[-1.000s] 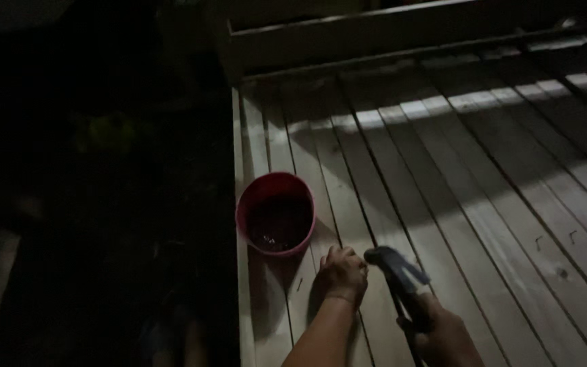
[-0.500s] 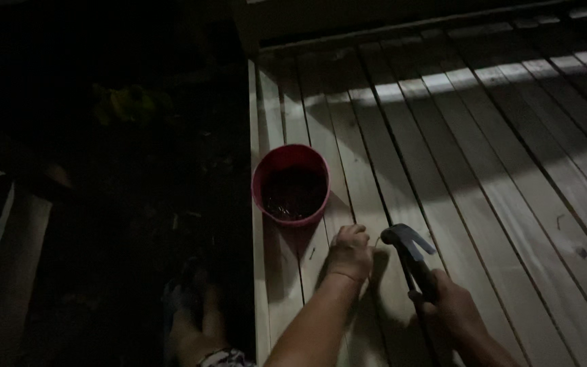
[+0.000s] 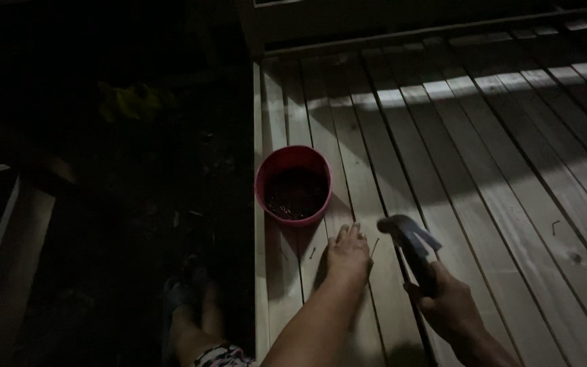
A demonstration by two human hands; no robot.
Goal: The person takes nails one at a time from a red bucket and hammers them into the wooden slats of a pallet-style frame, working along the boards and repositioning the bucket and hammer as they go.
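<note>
My left hand (image 3: 348, 255) rests on a pale wooden deck (image 3: 484, 177), fingers pinching a thin nail (image 3: 375, 246) held upright against a plank. My right hand (image 3: 451, 307) grips the handle of a claw hammer (image 3: 409, 239), its head hovering just right of the nail. A red bowl (image 3: 293, 185) with dark contents, probably nails, sits on the planks just beyond my left hand, near the deck's left edge.
A loose nail (image 3: 312, 253) lies left of my hand, and two bent nails (image 3: 572, 223) lie on the planks to the right. Dark ground drops off left of the deck edge (image 3: 259, 204). My foot (image 3: 188, 299) stands below there. A rail (image 3: 402, 27) runs along the far side.
The view has shifted so the bowl and hands sit lower right. The hammer head has stayed close beside my left hand's fingers.
</note>
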